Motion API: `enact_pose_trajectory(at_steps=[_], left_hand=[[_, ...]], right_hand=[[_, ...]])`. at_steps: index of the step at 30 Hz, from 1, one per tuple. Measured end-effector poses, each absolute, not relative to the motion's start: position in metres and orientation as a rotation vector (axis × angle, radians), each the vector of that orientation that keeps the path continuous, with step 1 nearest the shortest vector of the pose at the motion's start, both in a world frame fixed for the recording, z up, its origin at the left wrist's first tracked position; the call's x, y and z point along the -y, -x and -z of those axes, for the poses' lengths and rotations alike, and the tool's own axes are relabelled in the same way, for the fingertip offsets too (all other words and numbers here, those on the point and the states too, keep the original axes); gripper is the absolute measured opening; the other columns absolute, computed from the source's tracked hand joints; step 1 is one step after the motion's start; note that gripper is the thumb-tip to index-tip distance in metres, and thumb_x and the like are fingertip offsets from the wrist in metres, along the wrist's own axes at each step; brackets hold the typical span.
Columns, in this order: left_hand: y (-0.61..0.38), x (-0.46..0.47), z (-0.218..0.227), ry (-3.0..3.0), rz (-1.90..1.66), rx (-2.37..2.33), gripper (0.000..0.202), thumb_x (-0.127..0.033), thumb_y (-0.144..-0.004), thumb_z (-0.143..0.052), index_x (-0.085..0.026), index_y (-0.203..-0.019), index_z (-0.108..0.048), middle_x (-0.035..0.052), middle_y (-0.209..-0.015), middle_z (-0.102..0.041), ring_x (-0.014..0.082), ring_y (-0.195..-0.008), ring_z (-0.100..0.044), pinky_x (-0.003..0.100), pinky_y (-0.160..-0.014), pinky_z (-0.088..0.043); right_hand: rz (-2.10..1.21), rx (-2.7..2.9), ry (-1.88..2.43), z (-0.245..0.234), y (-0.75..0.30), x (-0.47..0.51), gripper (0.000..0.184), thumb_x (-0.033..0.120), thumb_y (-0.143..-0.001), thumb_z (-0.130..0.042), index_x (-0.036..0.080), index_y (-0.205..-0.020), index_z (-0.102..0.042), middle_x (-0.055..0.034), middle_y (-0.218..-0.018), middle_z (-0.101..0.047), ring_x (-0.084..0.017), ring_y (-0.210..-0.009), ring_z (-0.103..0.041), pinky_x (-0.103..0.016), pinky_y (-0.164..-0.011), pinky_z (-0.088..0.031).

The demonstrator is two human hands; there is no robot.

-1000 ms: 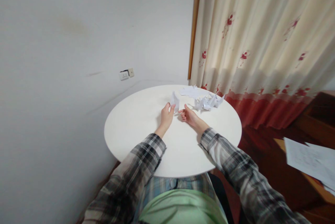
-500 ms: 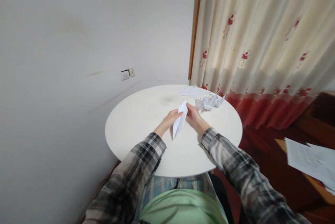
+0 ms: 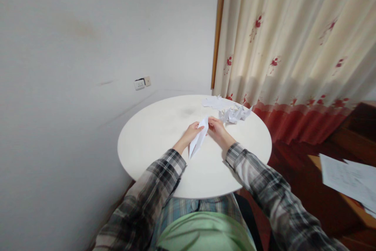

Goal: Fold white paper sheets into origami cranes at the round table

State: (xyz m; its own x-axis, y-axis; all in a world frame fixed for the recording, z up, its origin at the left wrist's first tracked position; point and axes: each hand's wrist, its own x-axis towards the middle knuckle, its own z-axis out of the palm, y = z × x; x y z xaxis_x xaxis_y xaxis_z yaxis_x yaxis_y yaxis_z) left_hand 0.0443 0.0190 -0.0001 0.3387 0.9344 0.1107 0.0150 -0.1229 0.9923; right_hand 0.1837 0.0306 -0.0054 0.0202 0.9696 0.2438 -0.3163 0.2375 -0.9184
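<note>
A long, pointed piece of folded white paper (image 3: 198,140) is held up above the round white table (image 3: 147,145), its narrow tip slanting down toward me. My left hand (image 3: 192,131) is closed on its left side, thumb lying across the paper. At the upper right edge, the fingers of my right hand (image 3: 216,127) are bent against the same paper. Some of those fingertips are hidden behind it. Just beyond my right hand lies a heap of crumpled, folded white papers (image 3: 235,115).
Flatter white paper (image 3: 214,102) lies at the table's far edge. Printed sheets (image 3: 346,176) rest on a wooden surface at the right. A wall with a socket (image 3: 140,84) stands on the left, and a flowered curtain (image 3: 288,47) hangs behind the table.
The folded paper has shifted slightly left and its lower tip has swung toward me and to the left. Both hands stay on it. The heap has not moved.
</note>
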Motion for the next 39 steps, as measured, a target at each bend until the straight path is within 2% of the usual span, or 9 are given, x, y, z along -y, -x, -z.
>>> enact_pose_trajectory(at_steps=[5, 10, 13, 17, 20, 25, 30, 35, 39], left_hand=[[-0.042, -0.018, -0.001, -1.45, -0.98, -0.902, 0.02, -0.026, -0.071, -0.062, -0.011, -0.082, -0.056, 0.0032, -0.066, -0.064, 0.0134, -0.056, -0.06, 0.026, -0.059, -0.048], [-0.041, -0.02, 0.0, -1.451, -0.995, -0.899, 0.017, -0.022, -0.072, -0.061, -0.011, -0.084, -0.057, 0.0054, -0.073, -0.065, 0.0131, -0.057, -0.06, 0.025, -0.057, -0.049], [-0.042, -0.021, 0.001, -1.46, -1.011, -0.889, 0.024, -0.02, -0.073, -0.059, -0.011, -0.094, -0.055, 0.0057, -0.078, -0.065, 0.013, -0.057, -0.061, 0.026, -0.057, -0.05], [-0.045, -0.019, -0.003, -1.478, -1.029, -0.849, 0.047, -0.016, -0.072, -0.058, -0.017, -0.117, -0.047, 0.0049, -0.09, -0.064, 0.0121, -0.061, -0.06, 0.029, -0.061, -0.052], [-0.046, -0.017, -0.006, -1.51, -1.029, -0.79, 0.053, -0.016, -0.072, -0.057, -0.018, -0.123, -0.045, 0.0066, -0.101, -0.062, 0.0115, -0.064, -0.059, 0.03, -0.064, -0.053], [-0.045, -0.018, -0.005, -1.547, -1.077, -0.755, 0.045, -0.015, -0.07, -0.058, -0.017, -0.114, -0.051, 0.0074, -0.108, -0.059, 0.0116, -0.068, -0.059, 0.03, -0.063, -0.054], [-0.044, -0.022, 0.001, -1.54, -1.104, -0.806, 0.035, -0.017, -0.07, -0.059, -0.018, -0.103, -0.047, 0.0021, -0.086, -0.063, 0.012, -0.06, -0.061, 0.029, -0.059, -0.053], [-0.044, -0.023, 0.002, -1.593, -1.113, -0.829, 0.021, -0.018, -0.069, -0.06, -0.015, -0.088, -0.052, 0.0027, -0.083, -0.063, 0.012, -0.063, -0.061, 0.028, -0.062, -0.052], [-0.042, -0.027, 0.004, -1.604, -1.144, -0.863, 0.018, -0.017, -0.069, -0.06, -0.013, -0.085, -0.055, 0.0031, -0.078, -0.063, 0.0134, -0.065, -0.061, 0.028, -0.064, -0.051]], right_hand=[[-1.205, 1.065, 0.8, 0.009, -0.184, -0.032, 0.013, 0.025, -0.059, -0.066, 0.017, -0.067, -0.061, 0.0018, -0.064, -0.06, -0.009, -0.059, -0.052, -0.021, -0.057, -0.04], [-1.179, 1.038, 0.81, 0.009, -0.185, -0.035, 0.015, 0.025, -0.059, -0.066, 0.018, -0.071, -0.063, 0.0006, -0.07, -0.062, -0.01, -0.063, -0.053, -0.022, -0.058, -0.039], [-1.164, 1.026, 0.811, 0.008, -0.185, -0.036, 0.016, 0.027, -0.06, -0.066, 0.018, -0.073, -0.064, -0.0003, -0.072, -0.062, -0.011, -0.064, -0.053, -0.022, -0.058, -0.04], [-1.153, 1.019, 0.816, 0.01, -0.186, -0.037, 0.016, 0.027, -0.06, -0.065, 0.018, -0.073, -0.064, -0.0003, -0.072, -0.063, -0.01, -0.064, -0.053, -0.021, -0.058, -0.04], [-1.148, 1.024, 0.819, 0.011, -0.186, -0.038, 0.015, 0.027, -0.061, -0.063, 0.017, -0.072, -0.065, -0.0006, -0.071, -0.063, -0.011, -0.063, -0.053, -0.021, -0.058, -0.039], [-1.132, 1.044, 0.815, 0.01, -0.186, -0.039, 0.012, 0.025, -0.06, -0.062, 0.017, -0.068, -0.065, -0.0009, -0.066, -0.062, -0.011, -0.058, -0.05, -0.023, -0.056, -0.039], [-1.122, 1.051, 0.824, 0.011, -0.186, -0.039, 0.014, 0.027, -0.06, -0.062, 0.017, -0.069, -0.066, -0.0012, -0.065, -0.062, -0.011, -0.057, -0.049, -0.024, -0.056, -0.039], [-1.098, 1.028, 0.838, 0.012, -0.186, -0.039, 0.017, 0.028, -0.059, -0.063, 0.019, -0.072, -0.064, -0.0009, -0.07, -0.063, -0.013, -0.063, -0.054, -0.025, -0.06, -0.04], [-1.047, 1.008, 0.837, 0.008, -0.189, -0.039, 0.019, 0.032, -0.061, -0.061, 0.023, -0.077, -0.063, -0.0007, -0.082, -0.064, -0.014, -0.075, -0.056, -0.025, -0.065, -0.041]])
